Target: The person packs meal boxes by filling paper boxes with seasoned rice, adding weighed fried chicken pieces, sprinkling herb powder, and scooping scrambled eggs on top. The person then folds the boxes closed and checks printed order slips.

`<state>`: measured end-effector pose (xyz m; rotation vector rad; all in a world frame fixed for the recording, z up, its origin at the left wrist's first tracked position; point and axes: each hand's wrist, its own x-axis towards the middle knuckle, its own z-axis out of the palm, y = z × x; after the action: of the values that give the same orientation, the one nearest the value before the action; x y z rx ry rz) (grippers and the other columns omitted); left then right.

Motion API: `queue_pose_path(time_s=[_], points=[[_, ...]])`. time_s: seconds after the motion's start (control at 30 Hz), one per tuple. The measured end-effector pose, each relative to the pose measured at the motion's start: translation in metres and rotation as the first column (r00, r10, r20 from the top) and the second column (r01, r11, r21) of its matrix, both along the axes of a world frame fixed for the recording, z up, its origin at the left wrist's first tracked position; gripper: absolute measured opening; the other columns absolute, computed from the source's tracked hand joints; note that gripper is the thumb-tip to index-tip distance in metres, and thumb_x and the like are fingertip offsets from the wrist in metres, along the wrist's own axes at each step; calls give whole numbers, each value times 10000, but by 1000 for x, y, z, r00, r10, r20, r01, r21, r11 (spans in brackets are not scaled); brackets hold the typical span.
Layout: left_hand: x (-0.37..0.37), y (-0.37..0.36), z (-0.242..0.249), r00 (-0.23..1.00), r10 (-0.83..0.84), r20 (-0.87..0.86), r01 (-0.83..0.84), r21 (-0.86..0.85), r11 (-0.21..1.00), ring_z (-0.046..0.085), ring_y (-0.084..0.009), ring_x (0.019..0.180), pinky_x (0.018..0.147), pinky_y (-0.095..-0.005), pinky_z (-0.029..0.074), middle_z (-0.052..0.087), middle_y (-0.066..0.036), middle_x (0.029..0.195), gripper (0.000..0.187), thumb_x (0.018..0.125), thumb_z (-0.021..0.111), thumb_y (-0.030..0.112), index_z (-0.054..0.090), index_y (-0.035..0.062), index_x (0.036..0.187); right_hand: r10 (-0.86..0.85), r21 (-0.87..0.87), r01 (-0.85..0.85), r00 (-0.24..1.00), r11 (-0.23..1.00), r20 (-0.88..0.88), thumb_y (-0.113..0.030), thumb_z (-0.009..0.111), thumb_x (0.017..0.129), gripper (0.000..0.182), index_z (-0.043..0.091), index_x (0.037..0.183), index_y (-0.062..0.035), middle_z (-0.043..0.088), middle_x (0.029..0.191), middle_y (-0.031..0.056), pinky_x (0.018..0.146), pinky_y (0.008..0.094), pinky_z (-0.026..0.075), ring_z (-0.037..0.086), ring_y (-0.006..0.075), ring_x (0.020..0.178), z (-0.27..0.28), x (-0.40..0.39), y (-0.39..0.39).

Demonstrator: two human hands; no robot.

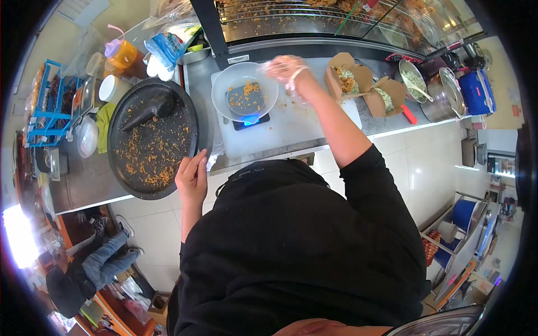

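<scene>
Crumbs of fried topping (246,96) lay scattered in a clear bowl (224,89) that sat on a small scale (250,120), on a white board (291,126) at the counter's middle. The right hand (286,70), sheathed in a thin plastic glove, hovered just beyond the bowl's far rim with fingers loosely curled; whether it pinched any crumbs could not be told. Its arm stretched forward from a black sleeve (364,168), elbow bent slightly outward. The left hand (192,173), bare and empty with fingers together, rested flat against the near rim of a large dark round tray (185,126) strewn with more crumbs (a dark scoop (147,112) lay on it). Two open cardboard boxes (367,87) of food stood to the right of the bowl. Judging from this, portioning would go best with small pinches dropped at the bowl's centre, the bowl left untouched so the scale reads true.
</scene>
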<state>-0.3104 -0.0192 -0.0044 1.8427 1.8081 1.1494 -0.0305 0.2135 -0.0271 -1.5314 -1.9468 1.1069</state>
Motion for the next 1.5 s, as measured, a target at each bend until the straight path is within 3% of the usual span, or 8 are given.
queue_pose_path(time_s=[0.17, 0.5, 0.7, 1.0, 1.2, 1.3, 1.4, 1.5], points=[[2, 5, 3, 999, -28, -28, 29, 50, 998, 433, -139, 533, 499, -275, 363, 454, -37, 631, 177, 844, 642, 42, 698, 66, 1011, 254, 133, -439, 712, 889, 654, -261, 425, 904, 335, 682, 972, -57, 654, 1074, 147, 821, 380, 509, 642, 308, 916, -7, -80, -12], [-11, -4, -7, 1000, 16, 11, -16, 20, 1000, 426, -135, 532, 499, -266, 365, 458, -39, 640, 179, 844, 643, 44, 697, 71, 1013, -272, 266, 198, 920, 944, 283, -242, 483, 897, 286, 615, 1131, -146, 634, 1107, 135, 864, 404, 500, 625, 331, 980, 55, -14, -25], [-13, -3, -8, 1000, 2, 11, -2, 24, 1000, 420, -131, 527, 494, -264, 358, 444, -32, 632, 179, 842, 648, 53, 697, 73, 1012, -177, 312, -85, 672, 946, 719, -265, 565, 847, 372, 566, 1206, -167, 567, 1222, 158, 892, 387, 474, 592, 321, 1042, -63, 29, -24], [-12, 2, -6, 1000, -22, -5, 23, 29, 999, 418, -136, 521, 491, -269, 353, 438, -35, 626, 171, 833, 655, 57, 697, 62, 999, -160, -25, 221, 776, 975, 610, -150, 609, 768, 205, 628, 966, -103, 634, 973, 170, 790, 387, 510, 634, 281, 890, -31, 14, -26], [-15, -1, -7, 1000, -16, -1, 16, 38, 999, 419, -136, 519, 492, -271, 356, 458, -38, 636, 172, 837, 650, 55, 698, 61, 1001, -165, 220, 134, 978, 966, 127, -181, 732, 714, 299, 610, 979, -119, 657, 818, 70, 706, 337, 518, 613, 191, 694, -5, 21, -10], [-14, 0, -9, 1000, -20, 21, 19, 34, 999, 420, -135, 523, 494, -271, 357, 459, -38, 637, 173, 838, 647, 54, 698, 61, 1004, 3, -196, -60, 960, 979, -279, -114, 683, 762, 260, 622, 1014, -88, 648, 1010, 72, 685, 269, 498, 597, 141, 782, -25, -3, 9], [-13, 1, -7, 1000, -10, 24, 9, 25, 1000, 422, -133, 525, 494, -270, 358, 456, -36, 637, 173, 840, 645, 56, 698, 62, 1006, 54, 14, -56, 995, 998, 81, -101, 635, 821, 285, 622, 1106, -102, 630, 1040, 63, 650, 253, 487, 584, 128, 743, 19, -32, -25], [-17, -1, -8, 1000, 2, 12, -2, -7, 1000, 426, -131, 528, 496, -268, 362, 451, -36, 637, 177, 839, 647, 54, 698, 64, 1008, -56, -96, 48, 995, 994, -79, -148, 574, 892, 239, 642, 1119, -127, 649, 968, 37, 641, 247, 487, 584, 91, 743, 35, -24, -23]])
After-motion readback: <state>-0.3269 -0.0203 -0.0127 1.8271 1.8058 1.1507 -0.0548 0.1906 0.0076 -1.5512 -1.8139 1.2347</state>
